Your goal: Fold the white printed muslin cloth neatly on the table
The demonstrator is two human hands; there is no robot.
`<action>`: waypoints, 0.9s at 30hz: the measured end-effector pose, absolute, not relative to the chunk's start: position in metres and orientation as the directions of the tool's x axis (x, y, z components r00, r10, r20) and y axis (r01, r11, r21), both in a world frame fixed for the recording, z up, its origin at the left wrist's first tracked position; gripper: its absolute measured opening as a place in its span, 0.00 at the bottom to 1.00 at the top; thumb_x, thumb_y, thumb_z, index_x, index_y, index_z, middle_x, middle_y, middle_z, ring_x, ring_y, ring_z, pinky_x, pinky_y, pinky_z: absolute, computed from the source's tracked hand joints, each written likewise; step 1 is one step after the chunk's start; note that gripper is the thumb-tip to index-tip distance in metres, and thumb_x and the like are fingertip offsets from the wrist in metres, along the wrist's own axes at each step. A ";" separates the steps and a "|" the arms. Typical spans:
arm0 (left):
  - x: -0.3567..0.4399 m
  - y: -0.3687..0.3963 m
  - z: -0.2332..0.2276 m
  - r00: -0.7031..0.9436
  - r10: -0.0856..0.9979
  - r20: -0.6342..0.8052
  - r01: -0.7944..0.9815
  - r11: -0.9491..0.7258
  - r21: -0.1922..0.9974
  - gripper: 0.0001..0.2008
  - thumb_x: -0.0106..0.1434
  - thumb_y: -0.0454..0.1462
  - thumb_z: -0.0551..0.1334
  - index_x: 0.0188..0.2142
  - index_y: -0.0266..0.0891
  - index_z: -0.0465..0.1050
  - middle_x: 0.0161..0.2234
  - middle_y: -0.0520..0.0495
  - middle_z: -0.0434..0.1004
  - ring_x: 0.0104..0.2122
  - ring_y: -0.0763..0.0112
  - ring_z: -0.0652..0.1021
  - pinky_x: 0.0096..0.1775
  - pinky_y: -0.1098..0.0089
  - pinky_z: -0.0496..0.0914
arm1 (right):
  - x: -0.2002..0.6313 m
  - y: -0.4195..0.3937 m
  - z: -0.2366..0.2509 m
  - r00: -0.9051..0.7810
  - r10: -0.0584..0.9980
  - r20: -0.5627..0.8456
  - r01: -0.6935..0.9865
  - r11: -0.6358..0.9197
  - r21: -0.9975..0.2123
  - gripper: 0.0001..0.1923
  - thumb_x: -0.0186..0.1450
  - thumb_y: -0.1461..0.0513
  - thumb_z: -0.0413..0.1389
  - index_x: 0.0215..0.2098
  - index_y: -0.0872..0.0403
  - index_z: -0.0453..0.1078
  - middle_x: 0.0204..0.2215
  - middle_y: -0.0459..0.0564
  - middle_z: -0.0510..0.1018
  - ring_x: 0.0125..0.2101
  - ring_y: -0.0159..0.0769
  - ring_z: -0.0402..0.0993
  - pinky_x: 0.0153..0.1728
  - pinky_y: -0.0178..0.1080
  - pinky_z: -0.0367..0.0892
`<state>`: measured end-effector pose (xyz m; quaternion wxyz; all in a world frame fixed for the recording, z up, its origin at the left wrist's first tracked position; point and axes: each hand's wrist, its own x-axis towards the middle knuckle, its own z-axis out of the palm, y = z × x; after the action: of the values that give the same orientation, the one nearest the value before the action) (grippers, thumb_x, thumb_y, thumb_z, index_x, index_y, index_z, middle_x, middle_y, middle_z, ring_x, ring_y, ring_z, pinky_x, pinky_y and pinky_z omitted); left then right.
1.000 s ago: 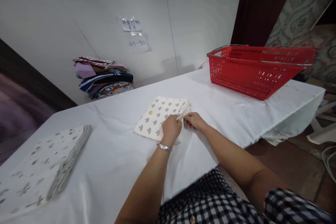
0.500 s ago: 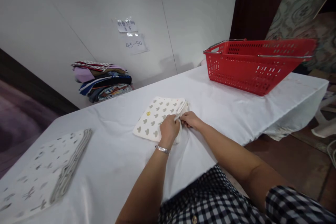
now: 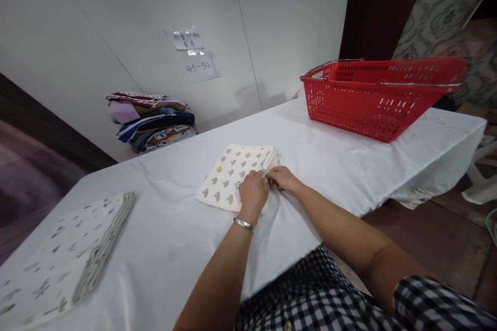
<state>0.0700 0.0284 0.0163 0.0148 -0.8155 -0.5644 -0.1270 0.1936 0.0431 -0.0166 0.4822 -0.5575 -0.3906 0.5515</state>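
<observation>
A person's left hand [image 3: 253, 192] and right hand [image 3: 282, 179] meet at the near right corner of a folded cloth [image 3: 235, 175] printed with grey hearts, fingers pinched on its edge. The cloth lies mid-table on a white tablecloth [image 3: 330, 160], a red basket [image 3: 378, 98] well apart to the right.

A white-clothed table [image 3: 330, 165] carries a red basket [image 3: 373, 98], folded cloths [image 3: 233, 176] and stacked clothes [image 3: 153, 121].

Matt printed cloth [image 3: 233, 173]; glossy red plastic basket [image 3: 373, 108].
</observation>
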 end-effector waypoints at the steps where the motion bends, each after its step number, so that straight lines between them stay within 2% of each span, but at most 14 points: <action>1: 0.070 0.029 0.016 0.332 0.916 0.226 0.923 -0.365 0.124 0.12 0.62 0.34 0.51 0.44 0.41 0.69 0.40 0.44 0.71 0.39 0.64 0.73 0.36 0.68 0.66 | 0.194 0.043 -0.017 0.081 0.968 -0.236 -0.097 -0.228 -0.969 0.11 0.55 0.63 0.55 0.17 0.54 0.58 0.10 0.39 0.64 0.10 0.22 0.57 0.09 0.28 0.45; 8: 0.066 0.030 0.017 0.306 0.913 0.271 0.931 -0.346 0.117 0.12 0.62 0.34 0.51 0.43 0.41 0.69 0.40 0.45 0.70 0.39 0.64 0.72 0.36 0.67 0.66 | 0.195 0.044 -0.019 0.041 0.975 -0.218 -0.098 -0.213 -0.972 0.11 0.55 0.63 0.55 0.18 0.54 0.59 0.10 0.39 0.65 0.09 0.23 0.58 0.09 0.28 0.46; 14: 0.074 0.028 0.015 0.345 0.916 0.204 0.927 -0.367 0.079 0.11 0.64 0.33 0.50 0.41 0.39 0.69 0.39 0.43 0.70 0.39 0.63 0.72 0.36 0.67 0.66 | 0.197 0.045 -0.023 0.020 0.978 -0.210 -0.102 -0.207 -0.973 0.10 0.55 0.63 0.55 0.18 0.54 0.59 0.12 0.39 0.67 0.10 0.23 0.60 0.10 0.28 0.48; 20: 0.074 0.026 0.014 0.353 0.919 0.177 0.916 -0.378 0.135 0.11 0.65 0.35 0.51 0.42 0.38 0.69 0.40 0.41 0.70 0.42 0.62 0.71 0.39 0.66 0.66 | 0.200 0.039 -0.020 -0.075 0.979 -0.189 -0.086 -0.195 -0.977 0.08 0.56 0.61 0.54 0.21 0.55 0.63 0.15 0.42 0.70 0.13 0.24 0.64 0.12 0.28 0.50; 23: 0.074 0.022 0.013 0.353 0.912 0.207 0.904 -0.390 0.174 0.11 0.65 0.37 0.50 0.41 0.38 0.69 0.40 0.42 0.70 0.41 0.63 0.72 0.40 0.65 0.66 | 0.203 0.037 -0.019 -0.127 0.973 -0.193 -0.095 -0.206 -0.974 0.13 0.58 0.55 0.54 0.23 0.56 0.65 0.17 0.45 0.72 0.15 0.24 0.64 0.12 0.28 0.50; 27: 0.068 0.023 0.013 0.367 0.903 0.224 0.865 -0.419 0.275 0.12 0.64 0.42 0.53 0.40 0.40 0.71 0.38 0.45 0.73 0.40 0.65 0.72 0.39 0.67 0.66 | 0.203 0.039 -0.025 -0.074 0.978 -0.197 -0.029 -0.199 -0.979 0.19 0.58 0.49 0.55 0.21 0.55 0.63 0.12 0.43 0.68 0.11 0.24 0.59 0.11 0.29 0.48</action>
<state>0.0680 0.0226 0.0134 -0.0553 -0.8248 -0.5360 -0.1716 0.2031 0.0394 -0.0253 0.4386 -0.5201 -0.4559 0.5737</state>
